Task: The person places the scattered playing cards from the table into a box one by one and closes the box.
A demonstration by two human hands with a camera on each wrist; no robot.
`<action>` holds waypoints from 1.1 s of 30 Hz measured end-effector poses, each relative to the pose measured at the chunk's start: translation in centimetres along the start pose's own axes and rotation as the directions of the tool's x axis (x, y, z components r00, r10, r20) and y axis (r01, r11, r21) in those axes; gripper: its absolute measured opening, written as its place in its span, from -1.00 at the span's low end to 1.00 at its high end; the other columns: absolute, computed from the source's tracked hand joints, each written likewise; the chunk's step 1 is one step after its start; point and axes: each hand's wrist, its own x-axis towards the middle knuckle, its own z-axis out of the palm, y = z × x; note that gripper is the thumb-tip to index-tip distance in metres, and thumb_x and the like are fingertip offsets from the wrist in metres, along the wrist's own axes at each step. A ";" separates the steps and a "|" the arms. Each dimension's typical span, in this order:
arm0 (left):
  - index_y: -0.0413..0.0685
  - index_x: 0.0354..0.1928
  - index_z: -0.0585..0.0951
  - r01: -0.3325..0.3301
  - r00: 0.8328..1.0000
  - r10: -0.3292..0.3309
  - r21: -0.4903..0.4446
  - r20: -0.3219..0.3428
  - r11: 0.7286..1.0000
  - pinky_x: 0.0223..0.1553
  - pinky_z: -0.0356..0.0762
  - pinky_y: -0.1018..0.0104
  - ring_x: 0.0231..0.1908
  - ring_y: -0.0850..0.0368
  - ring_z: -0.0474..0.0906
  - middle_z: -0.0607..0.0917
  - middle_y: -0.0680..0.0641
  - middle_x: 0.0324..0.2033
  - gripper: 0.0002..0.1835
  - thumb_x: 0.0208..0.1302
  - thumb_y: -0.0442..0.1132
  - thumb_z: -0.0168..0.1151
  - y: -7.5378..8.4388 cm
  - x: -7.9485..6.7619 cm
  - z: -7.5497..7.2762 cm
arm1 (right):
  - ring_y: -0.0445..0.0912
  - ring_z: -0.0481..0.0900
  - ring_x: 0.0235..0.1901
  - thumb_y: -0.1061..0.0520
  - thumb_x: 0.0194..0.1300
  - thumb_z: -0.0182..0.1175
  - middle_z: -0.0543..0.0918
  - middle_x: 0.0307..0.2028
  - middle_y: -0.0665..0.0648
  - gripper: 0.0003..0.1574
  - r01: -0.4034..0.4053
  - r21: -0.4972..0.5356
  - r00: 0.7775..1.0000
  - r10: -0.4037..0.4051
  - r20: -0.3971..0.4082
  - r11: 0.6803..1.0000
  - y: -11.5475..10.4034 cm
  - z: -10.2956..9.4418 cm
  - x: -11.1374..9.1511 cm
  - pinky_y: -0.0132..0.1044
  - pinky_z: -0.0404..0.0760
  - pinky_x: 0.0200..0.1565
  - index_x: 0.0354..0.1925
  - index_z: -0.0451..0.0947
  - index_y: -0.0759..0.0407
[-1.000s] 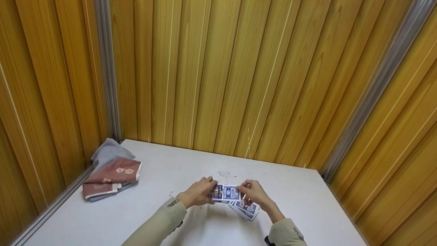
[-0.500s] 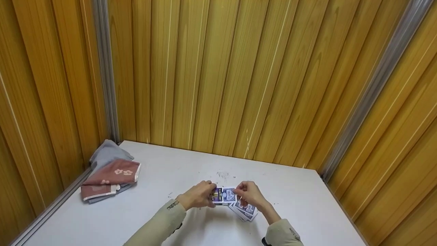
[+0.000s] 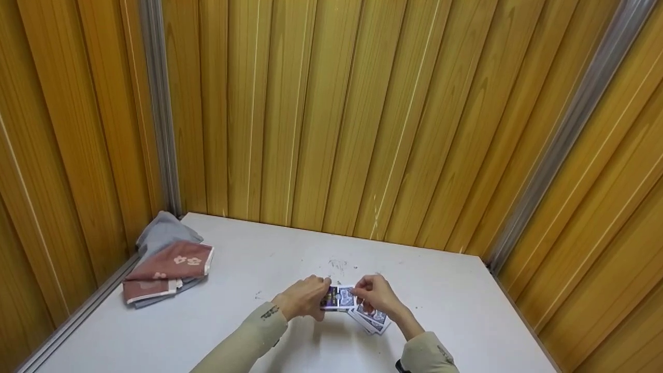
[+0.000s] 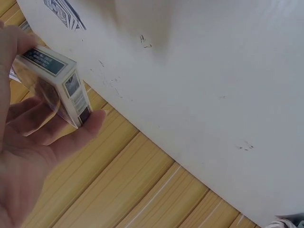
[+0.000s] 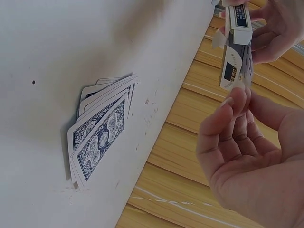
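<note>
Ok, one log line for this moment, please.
left hand: holds card box; right hand: pinches blue-backed card at box's open end; loose cards: overlapping on table; cloth: table's left side

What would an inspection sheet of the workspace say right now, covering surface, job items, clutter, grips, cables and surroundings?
Surface: white table, with dark marks beyond the hands.
Job items: card box with flaps open at one end; protruding cards, count unclear; loose cards overlapping on the table.
Clutter: red and grey cloth along the table's left side.
Grips: left hand holds the box; right hand pinches the protruding cards.
Cables: nothing seen.
Surroundings: wood-look panels, metal posts at the corners.
</note>
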 end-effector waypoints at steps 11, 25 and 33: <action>-0.05 -0.02 0.40 0.031 0.999 -0.029 0.083 -0.020 0.996 -0.29 0.53 0.17 -0.23 0.15 0.37 0.49 0.00 -0.24 -0.27 -0.35 -0.04 0.46 0.0 0.0 0.6 | -0.16 0.41 -0.74 0.07 0.16 0.19 0.57 -0.57 0.23 -0.74 0.050 0.014 0.999 -0.050 0.005 0.999 -0.1 0.2 0.0 -0.33 0.48 -0.67 -0.35 0.49 0.28; 0.02 0.00 0.37 0.056 0.998 -0.055 -0.092 0.011 0.994 -0.31 0.47 0.30 -0.34 0.21 0.36 0.45 0.06 -0.28 -0.28 -0.30 -0.15 0.49 0.1 0.2 0.4 | -0.19 0.40 -0.74 0.05 0.10 0.24 0.55 -0.62 0.06 -0.78 0.101 -0.021 0.995 -0.102 -0.014 0.995 -0.4 0.6 0.3 -0.36 0.46 -0.68 -0.40 0.59 0.20; 0.02 0.02 0.35 0.070 0.997 -0.066 -0.161 0.031 0.984 -0.26 0.49 0.31 -0.33 0.21 0.39 0.50 0.04 -0.22 -0.29 -0.26 -0.19 0.48 0.3 0.3 0.1 | -0.14 0.44 -0.69 0.07 0.13 0.21 0.60 -0.56 0.13 -0.75 0.099 -0.031 0.995 -0.099 -0.005 0.995 -0.7 0.7 0.3 -0.37 0.47 -0.63 -0.31 0.63 0.23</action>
